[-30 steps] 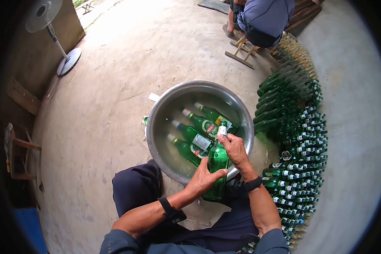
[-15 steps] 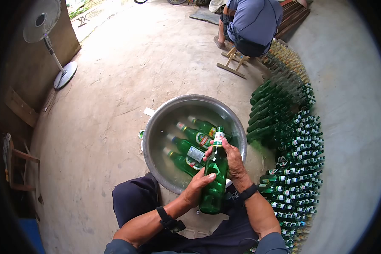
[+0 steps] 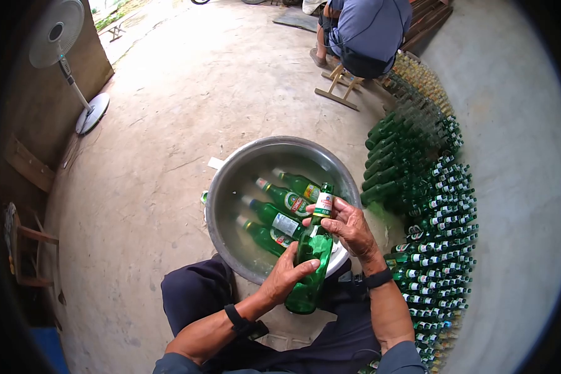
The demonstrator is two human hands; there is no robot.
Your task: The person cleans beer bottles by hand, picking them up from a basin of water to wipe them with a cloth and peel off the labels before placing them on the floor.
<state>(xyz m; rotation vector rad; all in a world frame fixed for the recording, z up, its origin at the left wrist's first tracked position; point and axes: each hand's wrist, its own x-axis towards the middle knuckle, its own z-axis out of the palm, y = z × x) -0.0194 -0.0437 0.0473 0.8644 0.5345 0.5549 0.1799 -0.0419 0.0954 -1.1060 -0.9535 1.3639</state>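
Note:
A green glass bottle is held tilted over the near rim of a metal basin, its neck pointing away from me. My left hand is wrapped round the bottle's lower body. At the neck, beside the white label, my right hand grips with thumb and fingers. Several labelled green bottles lie in cloudy water inside the basin. Something white, partly hidden, shows at the basin's near right edge.
Many green bottles are stacked on the right along the wall. A person sits on a low wooden stool at the back. A fan stands at the far left, with a wooden chair nearer.
My right hand has shifted, with its back and fingers now more exposed around the bottle's neck. The bottle has turned slightly, showing more of its neck label.

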